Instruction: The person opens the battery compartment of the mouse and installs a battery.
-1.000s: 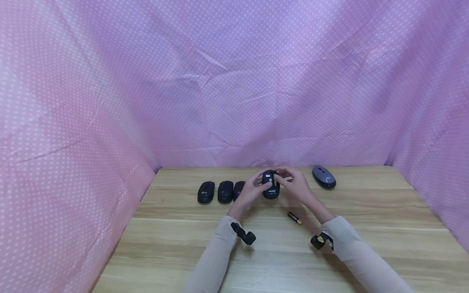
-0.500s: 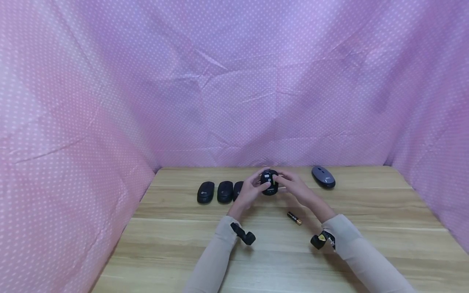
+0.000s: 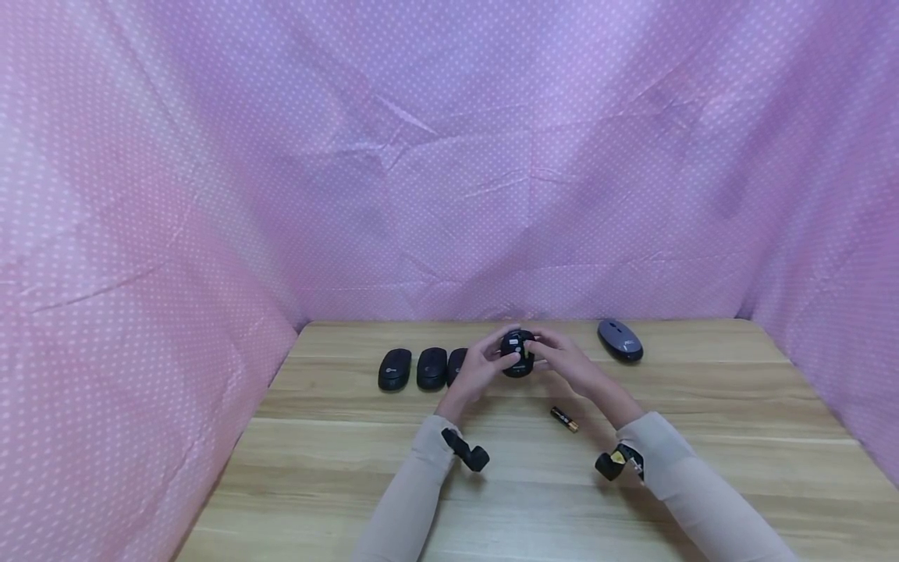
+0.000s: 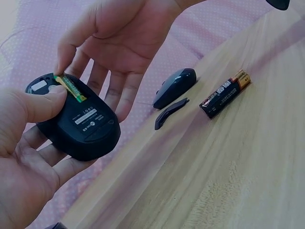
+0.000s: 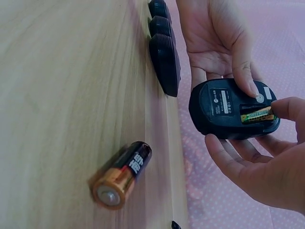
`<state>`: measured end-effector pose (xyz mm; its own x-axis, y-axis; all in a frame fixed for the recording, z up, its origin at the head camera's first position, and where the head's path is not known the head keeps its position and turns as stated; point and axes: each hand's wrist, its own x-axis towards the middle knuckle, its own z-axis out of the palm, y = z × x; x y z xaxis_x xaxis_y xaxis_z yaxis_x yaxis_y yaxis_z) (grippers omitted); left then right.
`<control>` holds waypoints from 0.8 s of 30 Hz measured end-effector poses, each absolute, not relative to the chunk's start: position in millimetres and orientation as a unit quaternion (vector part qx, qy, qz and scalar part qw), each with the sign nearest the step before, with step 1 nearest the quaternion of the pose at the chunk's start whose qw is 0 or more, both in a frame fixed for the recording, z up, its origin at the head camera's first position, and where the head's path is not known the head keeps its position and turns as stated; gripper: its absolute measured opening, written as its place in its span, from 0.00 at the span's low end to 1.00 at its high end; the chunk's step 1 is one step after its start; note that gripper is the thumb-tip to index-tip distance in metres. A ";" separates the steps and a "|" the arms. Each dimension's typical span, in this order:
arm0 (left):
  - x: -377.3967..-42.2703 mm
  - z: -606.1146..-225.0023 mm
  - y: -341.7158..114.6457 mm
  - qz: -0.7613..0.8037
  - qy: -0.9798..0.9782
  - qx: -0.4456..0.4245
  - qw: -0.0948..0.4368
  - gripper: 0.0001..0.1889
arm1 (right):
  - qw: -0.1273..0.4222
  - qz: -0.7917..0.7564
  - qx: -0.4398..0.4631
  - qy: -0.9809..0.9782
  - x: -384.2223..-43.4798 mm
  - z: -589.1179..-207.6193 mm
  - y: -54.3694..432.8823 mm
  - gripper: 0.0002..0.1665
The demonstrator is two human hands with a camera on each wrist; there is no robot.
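My left hand (image 3: 481, 368) grips a black computer mouse (image 5: 205, 112) turned underside up, its thumb lying across the base. In the mouse's uncovered battery compartment sits a green-and-yellow battery (image 5: 257, 116); whether it is fully seated I cannot tell. My right hand (image 3: 570, 363) has its thumb against one end of this battery, and its other fingers lie under and along the mouse. Both hands hold the mouse above the table's far side. A black-and-copper battery (image 4: 226, 93) lies loose on the wooden table (image 3: 520, 499), nearer my body.
Three black mice (image 3: 395, 369) stand in a row to the left, one partly behind the left hand. A grey mouse (image 3: 621, 340) rests at the far right. Beside it, in the left wrist view, lies a thin dark curved piece (image 4: 170, 113). Pink dotted cloth (image 3: 449, 156) hangs around the table.
The right thumb has pressed closer onto the green battery, and the right fingers have moved down under the mouse. The mouse has tilted slightly. The loose battery and other mice have stayed put.
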<state>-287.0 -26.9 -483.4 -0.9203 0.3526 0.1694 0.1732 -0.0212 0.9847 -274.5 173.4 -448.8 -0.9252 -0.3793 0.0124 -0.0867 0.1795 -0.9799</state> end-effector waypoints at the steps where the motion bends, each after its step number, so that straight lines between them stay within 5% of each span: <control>1: -287.0 -483.7 -27.0 0.687 0.699 0.190 0.064 0.29 | 0.117 -0.620 -0.154 0.760 -274.5 -449.0 173.8 0.28; 24: -285.2 -483.7 -25.2 0.692 0.695 0.173 0.086 0.29 | 0.118 -0.611 -0.162 0.765 -272.6 -448.1 175.6 0.27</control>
